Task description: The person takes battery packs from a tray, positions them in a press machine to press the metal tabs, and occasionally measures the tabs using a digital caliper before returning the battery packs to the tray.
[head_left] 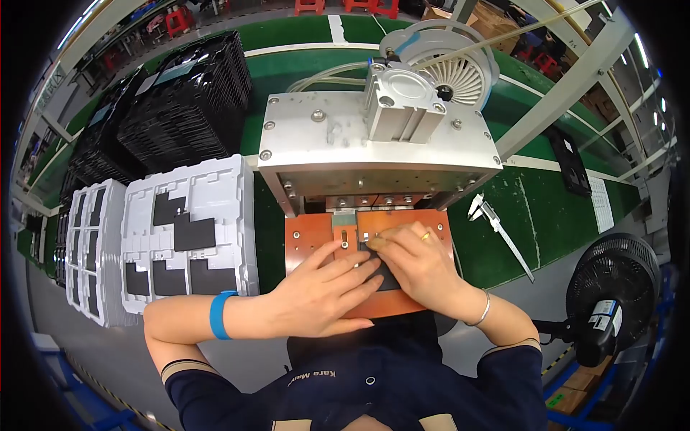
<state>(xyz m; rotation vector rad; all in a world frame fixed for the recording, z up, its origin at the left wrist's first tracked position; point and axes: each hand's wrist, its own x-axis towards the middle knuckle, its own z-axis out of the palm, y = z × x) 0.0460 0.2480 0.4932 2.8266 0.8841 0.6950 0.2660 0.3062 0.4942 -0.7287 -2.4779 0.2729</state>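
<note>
Left hand [314,291], right hand [420,266] over 1 dark piece [387,276], 1 orange plate [307,246]

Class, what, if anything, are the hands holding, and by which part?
The left hand and right hand are at the dark piece; whether either grips it, and where, cannot be told.

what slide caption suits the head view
Left hand and right hand at a dark piece on an orange plate.

A dark grey, flat piece [387,278] lies on the orange plate [305,249], near the plate's middle, its outline partly hidden.
</note>
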